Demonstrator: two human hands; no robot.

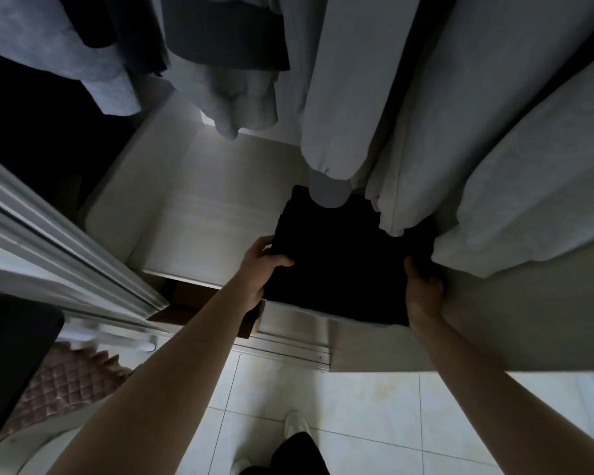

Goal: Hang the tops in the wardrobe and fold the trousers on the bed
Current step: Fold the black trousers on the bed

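A folded black garment [343,258] lies flat on the white shelf [199,214] at the bottom of the wardrobe, its near edge overhanging the shelf front. My left hand [261,269] grips its left edge, thumb on top. My right hand [422,289] holds its right near corner, fingers curled under the cloth. Pale tops [350,97] hang above, and their hems and a sleeve cuff brush the far side of the black garment.
Grey and blue clothes [124,56] hang at the upper left. A sliding-door frame [66,255] runs along the left. A quilted pink bed cover [66,382] shows at the lower left. White floor tiles [374,423] and my feet lie below.
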